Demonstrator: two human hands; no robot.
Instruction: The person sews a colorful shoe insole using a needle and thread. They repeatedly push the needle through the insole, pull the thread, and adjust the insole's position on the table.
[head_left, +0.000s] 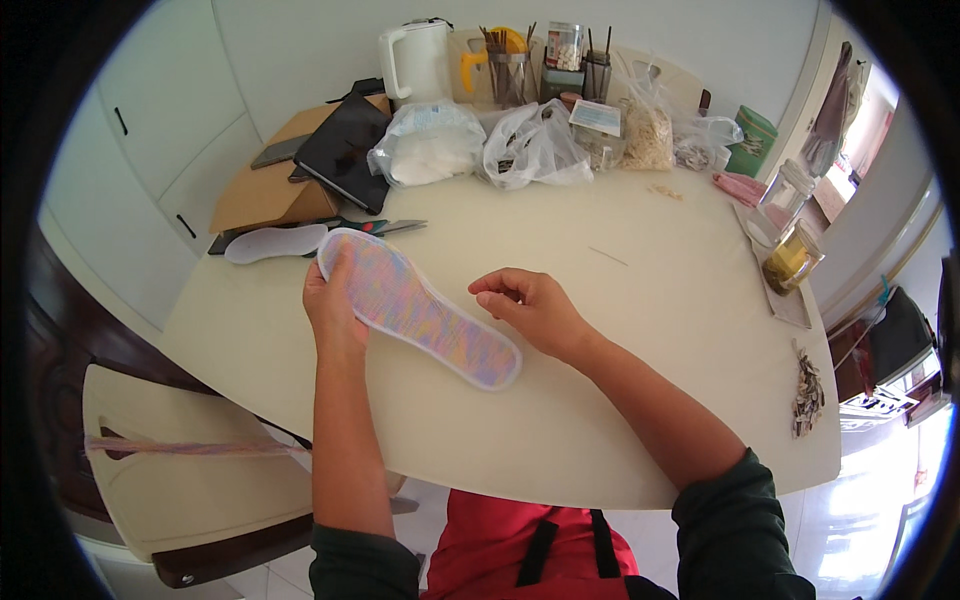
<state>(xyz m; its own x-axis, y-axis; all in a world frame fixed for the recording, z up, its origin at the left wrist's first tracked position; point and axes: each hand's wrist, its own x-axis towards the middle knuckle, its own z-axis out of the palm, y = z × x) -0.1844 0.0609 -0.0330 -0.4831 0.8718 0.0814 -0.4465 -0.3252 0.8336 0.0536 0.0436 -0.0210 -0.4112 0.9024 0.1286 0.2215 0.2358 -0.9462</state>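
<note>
My left hand (335, 300) grips a shoe insole (420, 304) near one end, with the thumb over its face. The insole has a white edge binding and a woven face in mottled pink, yellow and lilac; it slants down to the right above the table. To its right is my right hand (536, 307), with thumb and forefinger bent close together. Whether a fine needle or thread is between those fingertips is too small to tell. Behind my left hand lies a second, white insole (275, 244) beside scissors (379, 226) with dark red-and-green handles.
Plastic bags (534, 146), a white kettle (416, 64) and a cardboard box (274, 191) line the table's back. Glass jars (793, 259) stand on the right; a heap of seed shells (807, 394) lies nearer. A thin stick (608, 256) rests mid-table. Thread strands (202, 448) hang across a chair (187, 502).
</note>
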